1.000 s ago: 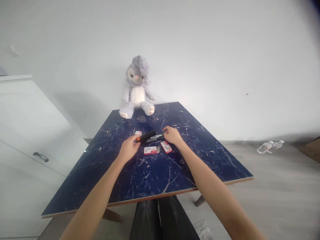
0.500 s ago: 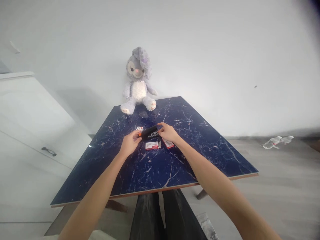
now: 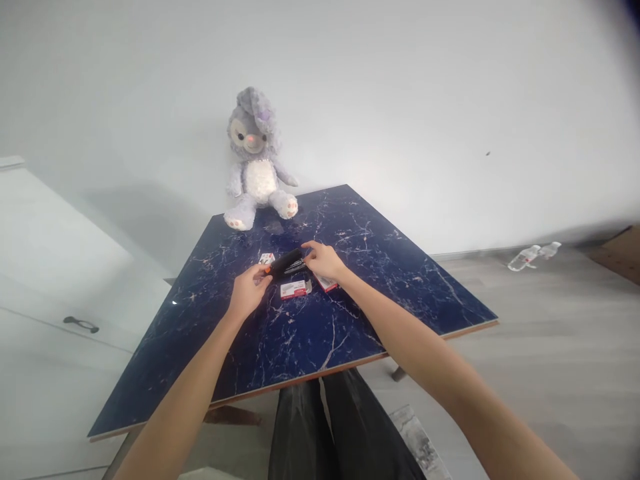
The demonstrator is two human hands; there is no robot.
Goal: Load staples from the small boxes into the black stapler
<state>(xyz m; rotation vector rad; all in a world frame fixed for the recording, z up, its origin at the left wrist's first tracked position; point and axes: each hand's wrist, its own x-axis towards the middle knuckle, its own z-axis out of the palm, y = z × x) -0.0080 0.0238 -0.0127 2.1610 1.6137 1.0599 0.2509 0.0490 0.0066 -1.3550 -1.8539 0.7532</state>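
One black tool (image 3: pixel 286 264) reaches from the left hand (image 3: pixel 248 291), which grasps its orange-marked end, to the fingers of the right hand (image 3: pixel 325 261); whether these grip it, I cannot tell. On the blue surface (image 3: pixel 305 337), one red-and-white box (image 3: pixel 293 289) lies between the hands, toward the person; the right hand partly hides a second box (image 3: pixel 328 286).

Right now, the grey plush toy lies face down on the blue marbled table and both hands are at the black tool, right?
Not quite: the head view shows the grey plush toy sitting upright, not face down. It is on the blue marbled table, and the left hand and right hand are at the black tool.
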